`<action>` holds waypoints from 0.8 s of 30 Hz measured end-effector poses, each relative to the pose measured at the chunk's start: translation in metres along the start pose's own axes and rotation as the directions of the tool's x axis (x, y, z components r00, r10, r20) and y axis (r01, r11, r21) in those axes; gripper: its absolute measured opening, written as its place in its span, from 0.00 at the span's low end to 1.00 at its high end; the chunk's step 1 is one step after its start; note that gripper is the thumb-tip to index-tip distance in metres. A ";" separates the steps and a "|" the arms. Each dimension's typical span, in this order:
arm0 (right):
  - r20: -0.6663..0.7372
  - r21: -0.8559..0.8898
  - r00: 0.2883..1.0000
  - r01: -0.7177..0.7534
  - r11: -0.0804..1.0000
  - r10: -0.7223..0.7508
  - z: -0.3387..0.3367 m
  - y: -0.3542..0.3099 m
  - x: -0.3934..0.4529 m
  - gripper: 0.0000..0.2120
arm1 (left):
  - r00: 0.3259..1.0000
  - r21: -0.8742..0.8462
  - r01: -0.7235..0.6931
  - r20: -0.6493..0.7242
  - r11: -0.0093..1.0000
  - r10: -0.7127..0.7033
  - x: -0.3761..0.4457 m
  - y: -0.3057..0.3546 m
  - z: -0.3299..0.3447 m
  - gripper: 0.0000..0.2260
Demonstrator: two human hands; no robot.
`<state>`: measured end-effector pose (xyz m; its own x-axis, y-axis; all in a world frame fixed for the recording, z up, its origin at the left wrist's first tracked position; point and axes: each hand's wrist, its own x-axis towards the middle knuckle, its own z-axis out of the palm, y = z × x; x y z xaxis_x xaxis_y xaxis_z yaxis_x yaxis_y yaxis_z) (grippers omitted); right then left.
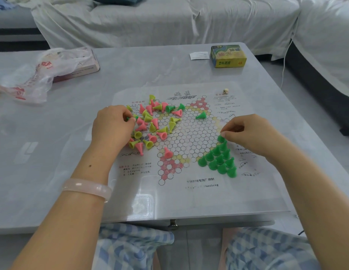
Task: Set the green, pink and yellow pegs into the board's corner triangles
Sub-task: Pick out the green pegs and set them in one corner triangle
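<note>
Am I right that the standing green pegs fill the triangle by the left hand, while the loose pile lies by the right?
Sides are swapped. In the head view the standing green pegs fill the triangle by the right hand, which is setting one at its tip; the loose pile lies by the left hand.

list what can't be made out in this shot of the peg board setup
Head view, the only one:
- Left hand: its fingers cover most of the green peg they pinch.
- Loose peg pile: the left hand hides pegs on the near left, so no full count.
- Board print: too small and blurred to read.
- Die: face too small to read.
- Plastic bag: cut off by the left edge; it covers part of the flat box beneath.
</note>
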<state>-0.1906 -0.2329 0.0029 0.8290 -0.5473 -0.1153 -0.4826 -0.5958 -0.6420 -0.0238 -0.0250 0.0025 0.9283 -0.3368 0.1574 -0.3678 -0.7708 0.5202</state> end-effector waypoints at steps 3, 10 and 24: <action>-0.007 -0.015 1.000 0.000 1.000 0.000 0.000 0.000 0.000 0.05 | 1.000 -0.006 0.000 -0.018 1.000 0.000 0.000 0.000 -0.001 0.06; -0.008 -0.033 1.000 0.012 0.999 -0.012 0.002 -0.001 0.001 0.05 | 0.998 -0.029 -0.042 -0.045 0.999 0.041 0.000 0.002 -0.002 0.06; 0.010 -0.013 1.000 0.026 1.000 -0.026 0.001 0.000 -0.001 0.08 | 0.989 -0.187 -0.145 -0.021 0.972 0.144 -0.010 0.020 -0.001 0.06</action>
<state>-0.1909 -0.2319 0.0025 0.8438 -0.5261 -0.1060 -0.4647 -0.6173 -0.6348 -0.0406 -0.0364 0.0116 0.8669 -0.4323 0.2483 -0.4819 -0.5988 0.6397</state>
